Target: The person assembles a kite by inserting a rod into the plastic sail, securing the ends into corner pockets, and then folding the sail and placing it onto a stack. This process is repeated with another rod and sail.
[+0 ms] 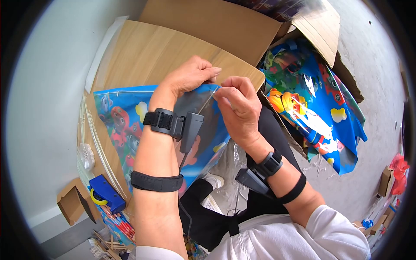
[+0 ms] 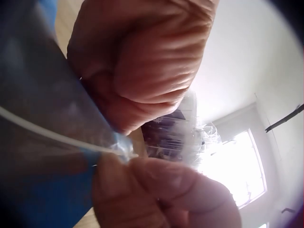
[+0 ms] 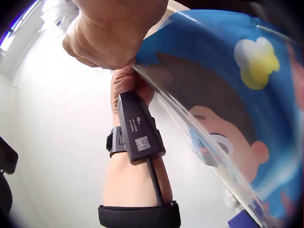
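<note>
A blue kite (image 1: 123, 117) of cartoon-printed plastic lies partly on the wooden table, one corner raised towards both hands. Along its top edge and across it run thin white rods. My right hand (image 1: 240, 104) pinches the corner at a white rod's end, thumb against forefinger; the left wrist view shows these fingertips on the clear plastic tip (image 2: 124, 146). My left hand (image 1: 190, 76) holds the edge just beside it, fingers curled in, fingertips mostly hidden. In the right wrist view the kite (image 3: 209, 61) hangs from the hands with a printed face showing.
The wooden table (image 1: 147, 52) has thin white rods (image 1: 102, 147) along its left edge. A blue tape dispenser (image 1: 106, 193) and a small open carton (image 1: 73, 201) are at lower left. At right, a cardboard box (image 1: 318, 32) holds more printed plastic sheets (image 1: 320, 108).
</note>
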Demonstrator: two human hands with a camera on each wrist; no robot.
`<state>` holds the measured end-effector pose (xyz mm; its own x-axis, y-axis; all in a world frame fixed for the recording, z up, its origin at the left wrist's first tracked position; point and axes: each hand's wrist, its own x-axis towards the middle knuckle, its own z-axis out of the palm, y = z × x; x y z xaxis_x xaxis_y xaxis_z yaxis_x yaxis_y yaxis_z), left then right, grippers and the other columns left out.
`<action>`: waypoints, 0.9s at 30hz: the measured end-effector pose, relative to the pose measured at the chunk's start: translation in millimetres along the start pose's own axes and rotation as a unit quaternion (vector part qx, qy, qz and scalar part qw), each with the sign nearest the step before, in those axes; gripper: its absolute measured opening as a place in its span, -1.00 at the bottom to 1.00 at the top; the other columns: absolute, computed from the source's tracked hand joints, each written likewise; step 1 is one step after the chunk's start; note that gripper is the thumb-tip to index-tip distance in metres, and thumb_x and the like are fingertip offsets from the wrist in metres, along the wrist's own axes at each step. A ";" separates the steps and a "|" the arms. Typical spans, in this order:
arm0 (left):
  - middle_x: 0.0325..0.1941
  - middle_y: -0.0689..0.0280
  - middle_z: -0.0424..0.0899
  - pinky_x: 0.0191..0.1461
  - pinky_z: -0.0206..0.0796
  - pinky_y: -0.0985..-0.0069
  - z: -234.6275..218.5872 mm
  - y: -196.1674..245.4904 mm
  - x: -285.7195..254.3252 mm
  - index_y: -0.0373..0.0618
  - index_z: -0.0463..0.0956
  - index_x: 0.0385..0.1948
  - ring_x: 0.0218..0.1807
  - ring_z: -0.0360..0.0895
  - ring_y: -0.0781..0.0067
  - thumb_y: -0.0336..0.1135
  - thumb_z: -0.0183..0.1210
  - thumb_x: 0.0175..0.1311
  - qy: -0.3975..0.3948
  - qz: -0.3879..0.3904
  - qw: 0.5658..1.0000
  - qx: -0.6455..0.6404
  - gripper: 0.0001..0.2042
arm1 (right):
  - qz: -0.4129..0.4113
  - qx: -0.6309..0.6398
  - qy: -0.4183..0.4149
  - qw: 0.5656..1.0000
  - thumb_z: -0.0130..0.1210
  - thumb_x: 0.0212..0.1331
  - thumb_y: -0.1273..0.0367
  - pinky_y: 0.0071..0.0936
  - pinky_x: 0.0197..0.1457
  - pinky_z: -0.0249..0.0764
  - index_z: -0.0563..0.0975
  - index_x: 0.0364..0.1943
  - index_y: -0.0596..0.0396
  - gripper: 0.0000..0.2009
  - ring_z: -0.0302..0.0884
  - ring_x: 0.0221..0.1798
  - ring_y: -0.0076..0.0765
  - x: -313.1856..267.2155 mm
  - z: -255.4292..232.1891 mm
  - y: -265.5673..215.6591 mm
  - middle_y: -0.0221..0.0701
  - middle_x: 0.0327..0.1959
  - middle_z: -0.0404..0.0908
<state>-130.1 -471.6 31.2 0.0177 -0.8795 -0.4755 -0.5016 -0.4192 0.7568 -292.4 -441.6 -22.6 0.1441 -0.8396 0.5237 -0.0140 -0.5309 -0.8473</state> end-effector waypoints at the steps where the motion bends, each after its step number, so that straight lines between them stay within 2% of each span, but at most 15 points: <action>1: -0.66 0.48 0.44 -0.46 0.15 0.62 -2.6 2.8 -2.3 -0.18 0.54 -0.62 -0.52 0.28 0.71 -0.19 0.22 0.12 0.001 0.000 1.000 0.000 -0.75 | 0.001 -0.011 -0.003 1.000 0.19 -0.19 0.61 -0.47 -0.37 0.43 0.54 -0.47 0.04 -0.82 0.47 -0.35 -0.29 -0.6 -0.6 -0.9 -0.35 -0.35 0.48; 3: -0.66 0.50 0.41 -0.44 0.13 0.64 -9.6 12.7 -9.5 -0.18 0.53 -0.61 -0.51 0.26 0.72 -0.17 0.23 0.12 -0.090 -0.074 0.993 0.015 -0.73 | 0.002 -0.021 -0.006 1.000 0.18 -0.19 0.61 -0.48 -0.37 0.43 0.55 -0.47 0.04 -0.82 0.47 -0.35 -0.30 -2.1 -2.1 -3.2 -0.35 -0.35 0.48; 4: -0.66 0.50 0.41 -0.44 0.13 0.64 -12.6 11.1 -10.1 -0.18 0.53 -0.61 -0.51 0.26 0.72 -0.17 0.23 0.12 -0.089 -0.074 0.993 0.014 -0.73 | 0.016 -0.009 -0.014 1.000 0.19 -0.16 0.63 -0.52 -0.32 0.41 0.55 -0.43 0.07 -0.82 0.47 -0.31 -0.32 -2.8 -3.0 -4.4 -0.36 -0.33 0.47; 6: -0.66 0.51 0.39 -0.41 0.13 0.67 -17.9 7.1 -9.1 -0.19 0.53 -0.61 -0.49 0.26 0.73 -0.19 0.23 0.11 -0.158 0.035 0.987 0.022 -0.74 | 0.031 0.002 -0.021 0.999 0.19 -0.14 0.65 -0.56 -0.27 0.39 0.56 -0.40 0.11 -0.81 0.46 -0.27 -0.35 -3.0 -2.7 -4.5 -0.36 -0.31 0.46; 7: -0.66 0.51 0.39 -0.41 0.13 0.67 -17.1 4.6 -8.3 -0.19 0.53 -0.61 -0.49 0.26 0.73 -0.19 0.23 0.11 -0.158 0.035 0.987 0.021 -0.74 | 0.019 0.012 -0.017 1.000 0.19 -0.12 0.65 -0.58 -0.30 0.37 0.56 -0.40 0.11 -0.82 0.44 -0.31 -0.41 -2.4 -1.4 -3.1 -0.38 -0.32 0.47; 9: -0.65 0.51 0.43 -0.46 0.15 0.64 -13.9 3.5 -7.7 -0.21 0.55 -0.58 -0.53 0.28 0.71 -0.30 0.24 0.10 -0.109 0.093 0.990 -0.014 -0.82 | 0.007 0.022 -0.012 1.000 0.18 -0.11 0.65 -0.61 -0.34 0.35 0.56 -0.41 0.12 -0.83 0.43 -0.35 -0.47 -2.5 1.4 -1.4 -0.39 -0.33 0.48; 11: -0.63 0.49 0.45 -0.44 0.18 0.64 -9.6 2.9 -12.9 -0.23 0.56 -0.56 -0.51 0.30 0.70 -0.32 0.25 0.08 -0.086 0.104 0.991 -0.013 -0.83 | 0.139 0.063 -0.008 0.988 0.14 -0.09 0.60 -0.50 -0.39 0.41 0.54 -0.43 0.09 -0.87 0.48 -0.41 -0.32 -3.4 4.4 -1.8 -0.36 -0.41 0.50; 12: -0.62 0.48 0.47 -0.42 0.20 0.64 -7.5 3.4 -16.9 -0.25 0.56 -0.54 -0.49 0.32 0.70 -0.34 0.26 0.06 -0.062 0.116 0.991 -0.012 -0.84 | 0.139 0.063 -0.008 0.988 0.14 -0.09 0.60 -0.50 -0.39 0.41 0.54 -0.43 0.09 -0.87 0.48 -0.41 -0.32 -2.8 3.1 -3.0 -0.36 -0.41 0.50; 15: -0.58 0.43 0.52 -0.34 0.27 0.63 -3.7 5.3 -30.1 -0.29 0.57 -0.47 -0.46 0.38 0.66 -0.36 0.28 0.01 -0.055 0.098 0.994 -0.004 -0.83 | 0.187 0.069 -0.027 0.980 0.13 -0.07 0.58 -0.53 -0.38 0.41 0.53 -0.42 0.11 -0.89 0.48 -0.43 -0.35 -2.3 -0.4 -7.1 -0.36 -0.50 0.49; 17: -0.56 0.42 0.54 -0.31 0.29 0.61 -2.5 8.8 -35.3 -0.28 0.57 -0.45 -0.44 0.40 0.64 -0.38 0.29 -0.01 -0.049 0.104 0.993 -0.017 -0.83 | 0.242 0.088 -0.039 0.966 0.16 -0.05 0.55 -0.57 -0.39 0.40 0.52 -0.44 0.17 -0.92 0.47 -0.46 -0.47 -3.9 0.7 -6.4 -0.38 -0.57 0.49; 18: -0.54 0.40 0.55 -0.28 0.31 0.60 -1.8 9.7 -37.4 -0.28 0.58 -0.43 -0.42 0.42 0.63 -0.39 0.30 -0.04 -0.043 0.111 0.993 -0.029 -0.82 | 0.242 0.088 -0.039 0.966 0.16 -0.05 0.55 -0.57 -0.39 0.40 0.52 -0.44 0.17 -0.92 0.47 -0.46 -0.47 -3.2 1.1 -6.1 -0.38 -0.57 0.49; 20: -0.54 0.40 0.55 -0.29 0.32 0.60 -3.0 7.9 -43.3 -0.28 0.57 -0.44 -0.42 0.42 0.63 -0.41 0.30 -0.05 -0.046 0.107 0.992 -0.050 -0.83 | 0.266 0.179 -0.025 0.947 0.18 -0.01 0.52 -0.60 -0.42 0.38 0.50 -0.45 0.22 -0.91 0.44 -0.49 -0.60 0.4 1.8 -4.5 -0.40 -0.60 0.51; 22: -0.53 0.39 0.55 -0.29 0.32 0.60 -3.2 6.7 -44.8 -0.28 0.57 -0.44 -0.42 0.42 0.63 -0.43 0.30 -0.07 -0.048 0.105 0.991 -0.071 -0.83 | 0.273 0.195 -0.032 0.942 0.19 0.01 0.51 -0.61 -0.43 0.38 0.50 -0.46 0.24 -0.91 0.43 -0.50 -0.63 3.0 1.2 -3.1 -0.40 -0.60 0.52; 27: -0.56 0.39 0.55 -0.33 0.32 0.63 4.9 4.5 -42.9 -0.29 0.55 -0.49 -0.44 0.43 0.64 -0.53 0.28 -0.12 0.006 0.083 0.994 -0.069 -0.87 | 0.273 0.217 -0.025 0.937 0.18 0.04 0.50 -0.63 -0.43 0.38 0.50 -0.47 0.25 -0.90 0.42 -0.51 -0.67 6.3 1.5 -2.9 -0.40 -0.61 0.53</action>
<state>-137.4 -434.6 52.9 -0.0452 -0.9417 -0.3335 -0.3745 -0.2935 0.8795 -290.0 -445.2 -17.0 0.2789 -0.9603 0.0065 0.3035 0.0818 -0.9493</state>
